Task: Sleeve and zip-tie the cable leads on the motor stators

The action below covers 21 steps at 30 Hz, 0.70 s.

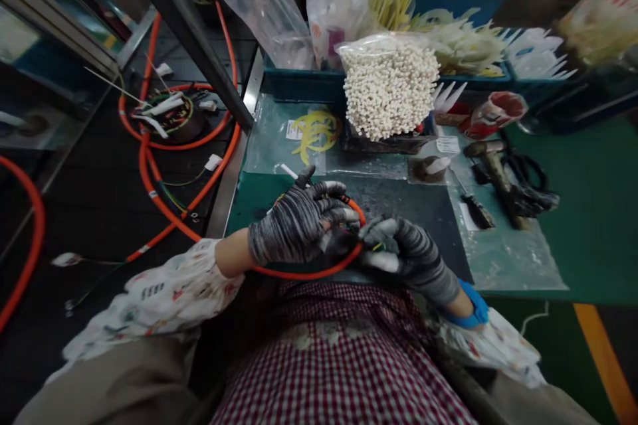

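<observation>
Both my hands wear grey striped gloves and meet over the near edge of the green bench. My left hand is closed round a coiled orange cable that loops under both hands. My right hand is closed on the bundle's thin wires and a white piece, pressed against the left fingers. A white tie or tube end sticks out beyond my left hand.
A clear bag of white parts stands behind, with blue bins of cable ties. Yellow ties lie in a bag. A hammer and black cutters lie right. More orange cable coils rest on the dark conveyor at left.
</observation>
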Each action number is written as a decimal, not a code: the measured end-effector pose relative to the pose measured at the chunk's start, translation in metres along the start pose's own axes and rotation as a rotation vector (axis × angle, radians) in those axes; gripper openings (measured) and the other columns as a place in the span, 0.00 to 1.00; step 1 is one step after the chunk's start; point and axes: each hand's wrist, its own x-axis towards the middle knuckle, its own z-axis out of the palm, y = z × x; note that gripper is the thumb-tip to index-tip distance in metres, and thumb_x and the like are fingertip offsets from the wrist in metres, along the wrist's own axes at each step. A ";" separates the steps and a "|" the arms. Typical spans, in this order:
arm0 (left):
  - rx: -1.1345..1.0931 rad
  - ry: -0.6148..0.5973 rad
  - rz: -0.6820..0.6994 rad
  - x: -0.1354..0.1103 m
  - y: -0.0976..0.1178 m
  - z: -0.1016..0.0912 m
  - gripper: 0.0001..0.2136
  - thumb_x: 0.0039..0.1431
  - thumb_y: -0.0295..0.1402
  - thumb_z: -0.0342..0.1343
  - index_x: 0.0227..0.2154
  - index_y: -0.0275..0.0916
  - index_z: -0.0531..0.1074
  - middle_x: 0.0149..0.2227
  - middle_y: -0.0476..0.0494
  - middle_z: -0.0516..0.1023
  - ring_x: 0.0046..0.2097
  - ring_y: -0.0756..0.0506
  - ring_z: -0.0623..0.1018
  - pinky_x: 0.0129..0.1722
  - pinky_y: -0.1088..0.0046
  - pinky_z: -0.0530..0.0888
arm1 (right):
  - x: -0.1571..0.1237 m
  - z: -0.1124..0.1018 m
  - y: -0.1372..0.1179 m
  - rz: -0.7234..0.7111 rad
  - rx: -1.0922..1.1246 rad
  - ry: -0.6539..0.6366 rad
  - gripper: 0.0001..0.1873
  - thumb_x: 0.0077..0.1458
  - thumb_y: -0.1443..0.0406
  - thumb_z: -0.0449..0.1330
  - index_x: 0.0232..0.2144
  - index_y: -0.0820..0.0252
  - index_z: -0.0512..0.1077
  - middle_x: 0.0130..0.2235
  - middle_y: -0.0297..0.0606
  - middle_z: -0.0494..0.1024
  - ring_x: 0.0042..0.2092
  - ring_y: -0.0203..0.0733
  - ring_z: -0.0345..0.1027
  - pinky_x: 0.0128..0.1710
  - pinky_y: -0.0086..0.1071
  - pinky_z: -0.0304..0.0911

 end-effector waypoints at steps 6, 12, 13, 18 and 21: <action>0.021 -0.068 -0.013 0.000 -0.009 0.008 0.13 0.82 0.41 0.57 0.59 0.51 0.83 0.59 0.48 0.89 0.68 0.39 0.81 0.86 0.40 0.41 | 0.003 0.007 0.004 0.203 0.137 0.178 0.19 0.55 0.48 0.84 0.39 0.48 0.83 0.36 0.30 0.89 0.37 0.42 0.83 0.41 0.35 0.83; 0.052 -0.028 -0.038 -0.003 0.002 0.007 0.13 0.81 0.38 0.58 0.61 0.53 0.82 0.58 0.49 0.90 0.71 0.37 0.80 0.87 0.36 0.45 | 0.002 0.017 0.002 0.146 -0.058 0.448 0.19 0.57 0.50 0.81 0.40 0.50 0.81 0.35 0.31 0.88 0.35 0.47 0.84 0.38 0.42 0.83; 0.063 0.018 -0.064 -0.004 0.010 0.007 0.14 0.81 0.38 0.58 0.62 0.50 0.81 0.60 0.46 0.89 0.70 0.37 0.81 0.87 0.38 0.49 | 0.004 0.020 0.001 0.111 -0.080 0.491 0.17 0.58 0.51 0.80 0.40 0.50 0.80 0.35 0.31 0.88 0.34 0.47 0.84 0.37 0.43 0.83; 0.018 0.173 -0.251 -0.008 0.047 0.016 0.23 0.77 0.34 0.56 0.71 0.39 0.72 0.69 0.32 0.82 0.73 0.34 0.79 0.79 0.40 0.71 | 0.021 0.044 0.005 -0.064 -0.084 0.649 0.12 0.68 0.53 0.73 0.43 0.47 0.75 0.38 0.34 0.88 0.37 0.50 0.86 0.41 0.48 0.85; 0.001 0.238 -0.292 -0.013 0.053 0.019 0.27 0.75 0.34 0.55 0.74 0.38 0.68 0.71 0.29 0.80 0.75 0.32 0.78 0.78 0.40 0.74 | 0.031 0.062 0.008 -0.028 -0.075 0.742 0.14 0.73 0.48 0.68 0.43 0.47 0.75 0.40 0.38 0.89 0.39 0.50 0.86 0.45 0.48 0.85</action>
